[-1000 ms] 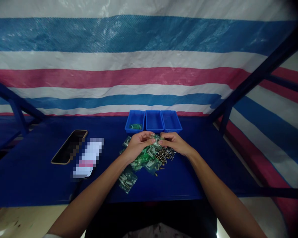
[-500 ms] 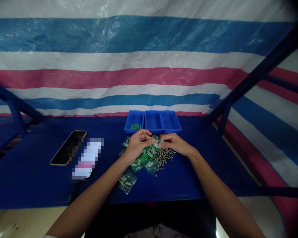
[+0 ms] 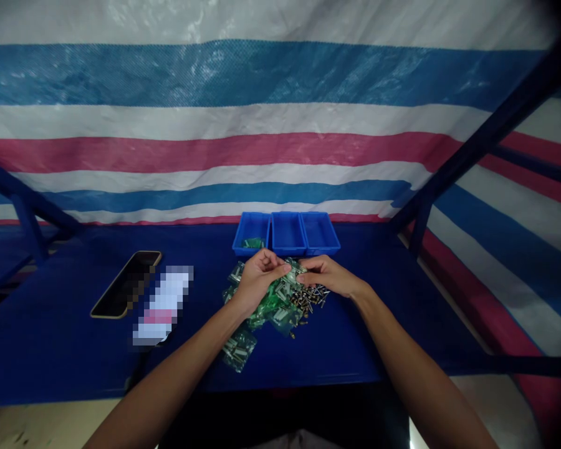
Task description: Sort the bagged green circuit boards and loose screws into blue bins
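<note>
Between my two hands is a small clear plastic bag (image 3: pixel 293 269), pinched at its left side by my left hand (image 3: pixel 260 277) and at its right side by my right hand (image 3: pixel 331 274). Both hands are closed, with thumbs against the fingers. What lies inside this bag is too small to make out. Under the hands spreads a pile of small clear bags (image 3: pixel 285 317) with pale pieces in them, mixed with bright green pieces (image 3: pixel 263 310). Loose metal screws (image 3: pixel 311 298) lie heaped at the pile's right, below my right hand.
Three blue bins stand side by side behind the pile; the left bin (image 3: pixel 236 244) holds some green pieces, near the middle bin (image 3: pixel 288 231) and right bin (image 3: pixel 320 231). A dark phone (image 3: pixel 124 287) and a blurred-out phone (image 3: pixel 161 308) lie left on the blue table (image 3: pixel 355 349). Blue frame bars (image 3: pixel 467 149) flank it.
The whole view has shifted slightly downward in the picture. Both hands stay over the pile with the small bag between them, their fingers moving only a little.
</note>
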A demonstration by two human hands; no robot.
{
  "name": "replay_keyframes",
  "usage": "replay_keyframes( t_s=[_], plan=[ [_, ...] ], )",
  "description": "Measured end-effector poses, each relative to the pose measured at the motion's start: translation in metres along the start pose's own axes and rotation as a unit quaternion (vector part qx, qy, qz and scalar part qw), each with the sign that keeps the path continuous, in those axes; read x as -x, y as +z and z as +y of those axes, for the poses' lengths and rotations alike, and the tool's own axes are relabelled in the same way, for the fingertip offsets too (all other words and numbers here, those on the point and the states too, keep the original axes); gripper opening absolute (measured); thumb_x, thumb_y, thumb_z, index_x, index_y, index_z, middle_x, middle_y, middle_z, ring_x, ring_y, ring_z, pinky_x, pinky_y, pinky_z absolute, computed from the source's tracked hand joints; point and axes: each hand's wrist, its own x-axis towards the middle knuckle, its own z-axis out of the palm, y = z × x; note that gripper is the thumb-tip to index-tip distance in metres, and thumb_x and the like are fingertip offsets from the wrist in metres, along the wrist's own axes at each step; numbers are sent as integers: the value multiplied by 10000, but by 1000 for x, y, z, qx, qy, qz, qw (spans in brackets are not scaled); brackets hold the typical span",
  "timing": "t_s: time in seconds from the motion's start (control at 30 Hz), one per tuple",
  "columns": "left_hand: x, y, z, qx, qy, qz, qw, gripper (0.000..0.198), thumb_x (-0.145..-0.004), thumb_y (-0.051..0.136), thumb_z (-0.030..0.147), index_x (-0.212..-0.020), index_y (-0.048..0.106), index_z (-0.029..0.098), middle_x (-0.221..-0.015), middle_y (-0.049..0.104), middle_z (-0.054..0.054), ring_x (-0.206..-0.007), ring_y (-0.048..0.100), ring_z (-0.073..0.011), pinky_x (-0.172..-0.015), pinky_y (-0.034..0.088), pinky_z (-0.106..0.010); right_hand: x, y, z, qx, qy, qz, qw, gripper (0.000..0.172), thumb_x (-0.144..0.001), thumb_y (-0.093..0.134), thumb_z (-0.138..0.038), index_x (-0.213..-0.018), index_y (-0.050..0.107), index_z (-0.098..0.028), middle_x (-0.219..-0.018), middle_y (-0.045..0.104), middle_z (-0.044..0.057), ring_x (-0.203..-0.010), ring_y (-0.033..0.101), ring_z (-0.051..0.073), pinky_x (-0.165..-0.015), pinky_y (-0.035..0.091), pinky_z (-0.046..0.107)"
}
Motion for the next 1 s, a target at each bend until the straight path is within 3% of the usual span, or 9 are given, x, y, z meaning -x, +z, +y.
replay_keyframes(
  t_s=[0.13, 0.33, 0.47, 0.57, 0.83, 1.0],
  plan=[
    [0, 0, 3, -6, 9, -1, 1000, 383, -777, 887, 311, -790, 520, 204, -881, 720, -10, -840, 680, -154, -812, 530, -302, 0, 0, 0, -4, 10, -3, 1000, 376, -884, 798, -513, -785, 717, -159, -699, 551, -36, -633, 501, 108, -577, 393, 229],
    [-3, -6, 4, -31, -25, -35, 999, 405, -766, 908, 335, -1006, 616, 188, -874, 734, -15, -769, 682, -146, -748, 526, -287, 1, 0, 4, 2, 11, -9, 1000, 395, -882, 797, -529, -788, 718, -154, -693, 588, -29, -629, 505, 109, -591, 383, 233],
    [-5, -9, 4, -27, -41, -60, 997, 429, -769, 900, 400, -1012, 617, 186, -802, 703, 6, -665, 643, -140, -647, 513, -278, 1, -1, 8, 16, 6, -16, 1000, 415, -912, 758, -556, -806, 716, -156, -722, 627, -6, -654, 534, 126, -603, 401, 242],
    [-6, -9, 4, -37, -22, -52, 998, 382, -791, 885, 396, -986, 634, 184, -790, 683, 14, -673, 628, -129, -659, 489, -265, 0, 0, 8, 19, -6, -18, 1000, 460, -938, 706, -603, -806, 687, -162, -732, 616, -5, -628, 503, 120, -584, 385, 241],
    [-8, -12, 6, -43, 20, 11, 999, 369, -800, 869, 397, -995, 630, 195, -860, 692, 0, -802, 666, -156, -775, 514, -287, -7, 8, 4, 53, -47, 128, 989, 460, -983, 623, -633, -823, 611, -202, -657, 518, -42, -564, 445, 122, -554, 336, 252],
    [-9, -11, 5, -37, 33, 33, 998, 395, -777, 892, 382, -994, 620, 195, -876, 699, 0, -817, 679, -153, -790, 538, -286, -15, 16, 9, 47, -83, 201, 975, 384, -954, 684, -592, -891, 641, -216, -725, 543, -28, -615, 521, 148, -609, 409, 282]
  ],
)
